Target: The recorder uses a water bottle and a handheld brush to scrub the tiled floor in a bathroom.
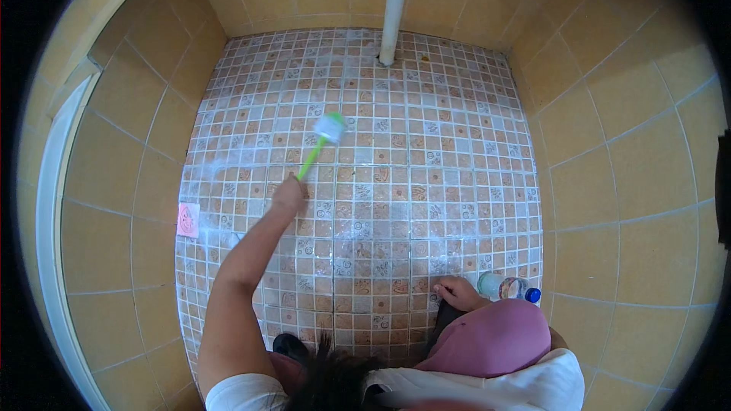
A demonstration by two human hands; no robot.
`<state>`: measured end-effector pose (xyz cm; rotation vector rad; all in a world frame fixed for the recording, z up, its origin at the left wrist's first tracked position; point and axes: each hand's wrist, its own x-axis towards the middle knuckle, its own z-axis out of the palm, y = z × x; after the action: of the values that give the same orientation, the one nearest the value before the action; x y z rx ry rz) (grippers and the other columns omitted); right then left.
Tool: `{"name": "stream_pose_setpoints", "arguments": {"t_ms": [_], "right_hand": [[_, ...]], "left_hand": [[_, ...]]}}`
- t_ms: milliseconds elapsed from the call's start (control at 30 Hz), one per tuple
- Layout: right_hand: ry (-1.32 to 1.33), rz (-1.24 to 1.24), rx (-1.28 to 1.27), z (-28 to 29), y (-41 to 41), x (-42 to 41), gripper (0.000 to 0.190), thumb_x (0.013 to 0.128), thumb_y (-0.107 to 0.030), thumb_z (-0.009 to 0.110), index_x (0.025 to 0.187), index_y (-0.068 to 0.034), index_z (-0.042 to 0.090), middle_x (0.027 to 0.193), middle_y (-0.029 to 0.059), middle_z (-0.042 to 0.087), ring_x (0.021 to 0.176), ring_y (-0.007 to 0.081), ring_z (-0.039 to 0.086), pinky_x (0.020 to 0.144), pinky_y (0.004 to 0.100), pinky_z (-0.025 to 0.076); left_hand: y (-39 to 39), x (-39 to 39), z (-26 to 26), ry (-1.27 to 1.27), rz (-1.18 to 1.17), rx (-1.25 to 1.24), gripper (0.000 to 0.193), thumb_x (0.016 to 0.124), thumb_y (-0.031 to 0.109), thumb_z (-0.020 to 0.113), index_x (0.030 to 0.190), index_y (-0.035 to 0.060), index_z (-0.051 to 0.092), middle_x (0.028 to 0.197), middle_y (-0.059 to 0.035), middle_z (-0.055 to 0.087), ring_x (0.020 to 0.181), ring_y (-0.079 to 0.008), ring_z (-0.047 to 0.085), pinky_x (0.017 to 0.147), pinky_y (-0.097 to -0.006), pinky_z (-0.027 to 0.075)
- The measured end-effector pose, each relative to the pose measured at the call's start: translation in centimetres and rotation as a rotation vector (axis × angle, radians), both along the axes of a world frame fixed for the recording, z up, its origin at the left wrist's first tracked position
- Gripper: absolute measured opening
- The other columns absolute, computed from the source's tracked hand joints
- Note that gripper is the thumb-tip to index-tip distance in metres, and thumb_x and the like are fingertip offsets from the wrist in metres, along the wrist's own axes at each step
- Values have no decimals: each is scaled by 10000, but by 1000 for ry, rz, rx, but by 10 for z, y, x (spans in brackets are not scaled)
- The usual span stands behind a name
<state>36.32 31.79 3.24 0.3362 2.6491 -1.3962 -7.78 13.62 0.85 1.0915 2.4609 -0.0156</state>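
My left hand [290,196] grips the bright green handle of a cleaning brush [330,127], probably a toilet brush, held out over the mosaic-patterned tile floor [371,182]. The brush has a rounded head with white bristles and some green at its far side; motion slightly blurs it. White suds or wet film streak the tiles left of the brush. Down by my bent right knee, my right hand [458,292] is curled in on itself, with nothing visible in it. Just beyond that hand lies a clear plastic bottle [508,286] with a blue cap.
A white vertical pipe [394,11] enters the floor near the back wall. Yellow tiled walls [582,182] enclose the floor. At the left edge lies a pink and white square [188,220]. A white door frame [57,182] stands at far left. My dark shoe [290,346] is below.
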Motion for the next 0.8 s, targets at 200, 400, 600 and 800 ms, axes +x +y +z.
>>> {"name": "stream_pose_setpoints", "arguments": {"t_ms": [200,400,600,800], "right_hand": [[-7,32,-14,-4,-8,-9,229,866,-195,488,736,-9,520,639,154,486,594,294,486,566,372,381],[-37,40,-53,1,-6,-11,222,865,-185,491,747,-1,533,658,151,514,596,264,505,557,347,392],[-12,-11,-13,-1,-1,-8,211,858,-178,509,754,3,538,630,146,503,568,227,494,545,344,389],[-13,26,-29,4,-8,-15,209,858,-175,509,770,12,543,628,150,501,572,245,486,558,340,388]], "left_hand": [[-32,77,-33,-134,-270,80,224,807,200,494,904,0,515,802,-198,603,753,-374,595,658,-458,476],[-52,60,10,-241,-116,28,281,819,243,483,959,1,514,803,-194,607,746,-356,598,667,-445,475],[-84,-41,7,-12,475,114,283,754,228,578,923,3,548,903,-212,602,844,-346,593,712,-437,479],[-70,102,1,-334,-211,41,238,828,193,445,952,7,526,817,-202,594,774,-359,591,695,-455,461]]}}
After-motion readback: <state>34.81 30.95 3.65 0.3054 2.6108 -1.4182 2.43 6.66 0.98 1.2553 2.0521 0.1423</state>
